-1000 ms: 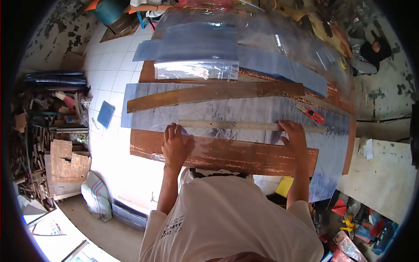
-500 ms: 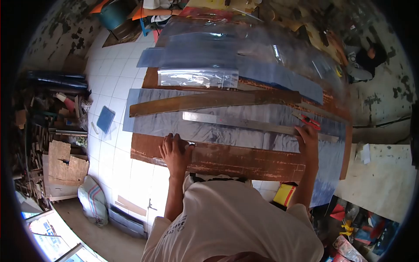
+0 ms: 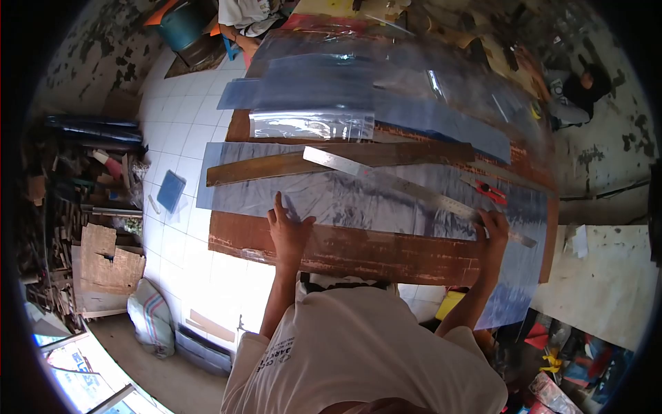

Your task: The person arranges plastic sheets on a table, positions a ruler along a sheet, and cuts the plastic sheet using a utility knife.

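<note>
My left hand (image 3: 289,231) is open over the near edge of a bluish clear plastic sheet (image 3: 386,217), index finger stretched forward and thumb out to the side. Further right, my right hand (image 3: 492,229) grips a long metal ruler (image 3: 407,190) near its right end. The ruler lies slanted over the sheet, and its far left end overlaps a long brown wooden strip (image 3: 276,165). Just beyond my right hand rests a red-handled cutter knife (image 3: 491,192). Beneath the sheet is a reddish-brown board (image 3: 345,245).
More clear plastic sheets (image 3: 310,76) cover the far part of the table. One person (image 3: 252,17) is at the far left, another (image 3: 583,90) at the far right. Scrap wood (image 3: 103,259) and a white sack (image 3: 150,317) stand on the left. A pale board (image 3: 596,283) lies to the right.
The ruler has turned, its left end swinging away from me and its right end coming nearer. My left hand has lifted forward, index finger now extended. The far-left person shows more.
</note>
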A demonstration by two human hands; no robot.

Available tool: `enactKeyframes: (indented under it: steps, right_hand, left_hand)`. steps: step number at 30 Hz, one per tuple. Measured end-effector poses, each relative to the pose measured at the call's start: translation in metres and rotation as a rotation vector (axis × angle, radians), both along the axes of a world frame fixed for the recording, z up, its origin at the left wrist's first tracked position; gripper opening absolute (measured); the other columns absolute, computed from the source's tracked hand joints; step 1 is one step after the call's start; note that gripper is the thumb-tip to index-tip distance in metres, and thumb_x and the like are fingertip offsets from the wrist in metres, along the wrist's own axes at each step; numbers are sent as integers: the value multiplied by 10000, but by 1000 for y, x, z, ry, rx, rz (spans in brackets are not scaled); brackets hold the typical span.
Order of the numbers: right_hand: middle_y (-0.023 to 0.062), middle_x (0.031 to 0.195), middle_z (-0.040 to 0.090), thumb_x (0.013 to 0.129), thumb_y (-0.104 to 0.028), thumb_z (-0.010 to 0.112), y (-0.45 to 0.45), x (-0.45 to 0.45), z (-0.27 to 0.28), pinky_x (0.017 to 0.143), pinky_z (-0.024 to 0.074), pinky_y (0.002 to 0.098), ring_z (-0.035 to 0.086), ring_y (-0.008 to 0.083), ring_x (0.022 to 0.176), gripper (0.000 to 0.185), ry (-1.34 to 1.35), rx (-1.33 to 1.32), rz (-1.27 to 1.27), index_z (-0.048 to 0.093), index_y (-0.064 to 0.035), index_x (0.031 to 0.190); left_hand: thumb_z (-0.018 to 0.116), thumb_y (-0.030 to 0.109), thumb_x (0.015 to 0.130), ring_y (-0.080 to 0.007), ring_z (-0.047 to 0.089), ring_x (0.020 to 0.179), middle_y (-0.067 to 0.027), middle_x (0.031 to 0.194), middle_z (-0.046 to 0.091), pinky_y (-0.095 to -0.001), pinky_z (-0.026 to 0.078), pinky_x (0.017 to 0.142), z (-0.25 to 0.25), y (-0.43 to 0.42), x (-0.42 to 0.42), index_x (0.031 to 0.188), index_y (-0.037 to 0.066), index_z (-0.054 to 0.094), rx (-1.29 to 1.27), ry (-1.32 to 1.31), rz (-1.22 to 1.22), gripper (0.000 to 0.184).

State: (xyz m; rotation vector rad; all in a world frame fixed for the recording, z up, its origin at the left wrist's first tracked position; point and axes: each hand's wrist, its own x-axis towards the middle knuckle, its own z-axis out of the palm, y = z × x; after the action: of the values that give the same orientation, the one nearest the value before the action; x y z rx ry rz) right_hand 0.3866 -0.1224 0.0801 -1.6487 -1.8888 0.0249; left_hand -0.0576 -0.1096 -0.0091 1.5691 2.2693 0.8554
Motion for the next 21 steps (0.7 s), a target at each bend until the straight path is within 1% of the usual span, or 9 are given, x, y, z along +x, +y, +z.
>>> enactKeyframes:
  steps: [1, 3, 4, 5, 7, 8, 11, 15, 21]
  right_hand:
    - [117, 965, 611, 736, 100, 733, -2, 0, 0, 813, 477, 394, 596, 297, 919, 456, -4, -5, -23, 713, -70, 1159]
    - [116, 963, 614, 727, 102, 734, -7, 4, -2, 810, 477, 395, 598, 295, 913, 463, 2, -13, -50, 716, -71, 1157]
    - [115, 961, 617, 719, 104, 736, -9, 6, -2, 808, 478, 397, 600, 294, 908, 471, 4, -16, -74, 719, -73, 1155]
    - [115, 961, 617, 719, 104, 736, -11, 7, -2, 808, 478, 397, 600, 294, 908, 471, 7, -24, -70, 719, -73, 1155]
    - [117, 965, 619, 703, 100, 740, -16, 7, 2, 806, 475, 392, 602, 290, 887, 480, -24, -11, -121, 724, -71, 1151]
    - [117, 965, 619, 703, 100, 740, -18, 8, 4, 806, 475, 392, 602, 290, 887, 480, -20, -14, -111, 724, -71, 1151]
    - [112, 955, 619, 698, 94, 743, -20, 14, 10, 801, 470, 390, 602, 290, 874, 468, -9, -21, -124, 729, -65, 1138]
    - [116, 944, 611, 700, 96, 738, -22, 30, 14, 811, 471, 405, 601, 299, 886, 459, -63, -20, -128, 723, -58, 1132]
    - [113, 946, 612, 704, 82, 735, -54, 57, 29, 817, 467, 414, 599, 303, 889, 441, -86, -21, -184, 725, -56, 1122]
  left_hand:
    - [903, 135, 682, -373, 657, 962, -190, 1105, 637, -429, 558, 789, -4, 1, -5, 1491, 37, 367, -4, 4, -3, 975]
    - [864, 76, 701, -280, 710, 742, -146, 855, 701, -345, 560, 663, -13, -1, -19, 1502, 54, 344, 29, -491, 66, 955]
    - [844, 72, 739, -193, 690, 592, -99, 664, 683, -288, 541, 584, -21, -3, -25, 1480, 22, 373, 202, -312, -26, 880]
    - [844, 72, 739, -193, 690, 592, -99, 664, 683, -288, 541, 584, -26, -6, -38, 1480, 22, 373, 195, -308, -21, 880]
    - [797, 65, 791, -187, 701, 648, -110, 751, 705, -294, 567, 620, -12, -7, -55, 1433, 15, 435, -209, -603, -106, 740]
    - [721, 29, 845, -192, 711, 718, -142, 887, 718, -306, 598, 631, 4, -13, -55, 1350, 5, 494, -207, -871, -87, 555]
    - [659, -28, 858, -223, 717, 775, -186, 1030, 702, -330, 625, 641, 22, -28, -65, 1295, -1, 504, -152, -1045, -44, 465]
    - [557, -55, 892, -239, 724, 783, -227, 1103, 693, -311, 624, 646, 71, -46, -78, 1270, -9, 514, -119, -1054, -32, 383]
    - [562, -14, 903, -218, 739, 658, -224, 1047, 728, -271, 610, 553, 122, -48, -107, 1298, 5, 558, -117, -1002, -62, 396]
